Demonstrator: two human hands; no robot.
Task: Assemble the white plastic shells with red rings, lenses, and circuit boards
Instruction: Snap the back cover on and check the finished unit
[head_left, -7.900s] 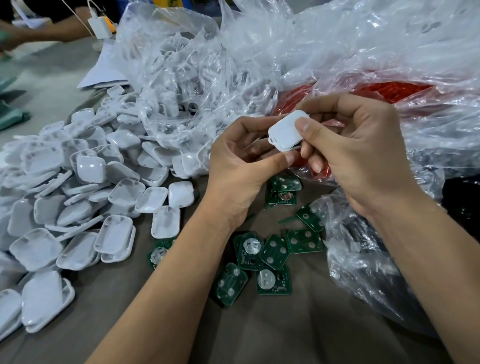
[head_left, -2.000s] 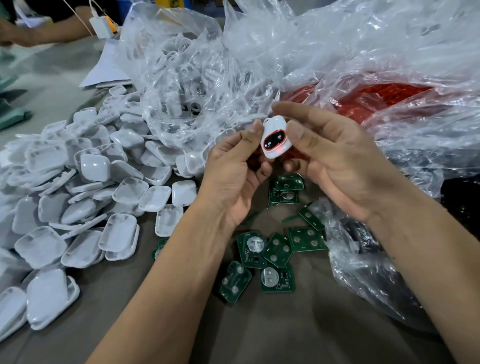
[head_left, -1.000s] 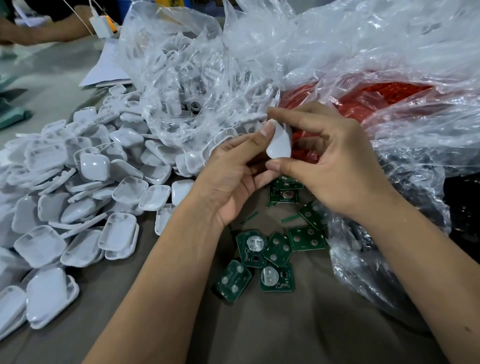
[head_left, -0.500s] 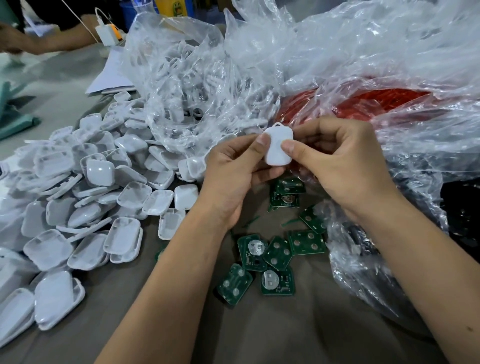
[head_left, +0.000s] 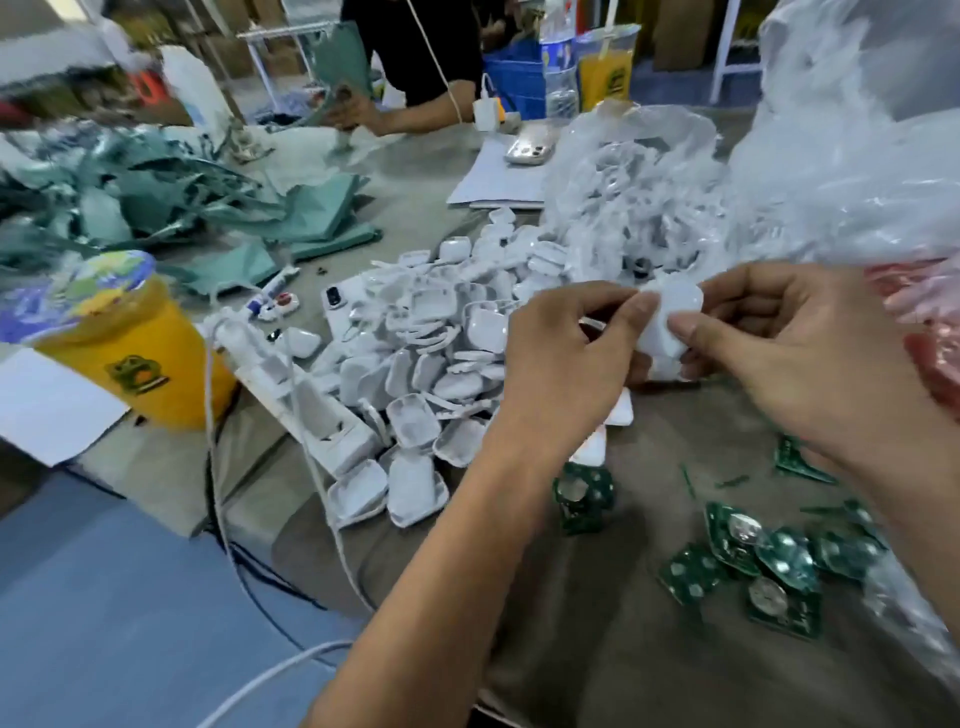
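Left hand (head_left: 566, 358) and right hand (head_left: 789, 353) close together, both pinching one small rounded white plastic shell (head_left: 670, 322) above scattered green circuit boards (head_left: 769, 561).

Shell pile (head_left: 431, 353) at table centre, power strip (head_left: 306, 400) and cup (head_left: 124, 332) to its left. Circuit boards (head_left: 753, 561) lie right, near edge; bags (head_left: 779, 176) behind.

Both hands meet above the counter (head_left: 571, 649), pinching one white shell (head_left: 670, 317) between them: the left hand (head_left: 566, 364) has its grip on the shell's left edge, the right hand (head_left: 795, 353) on its right. Left of them lies a heap of white shells (head_left: 426, 364) (many hollow side up). Green circuit boards (head_left: 753, 561) lie scattered under the right forearm. A yellow cup (head_left: 124, 343) stands at far left beside a white power strip (head_left: 306, 400).
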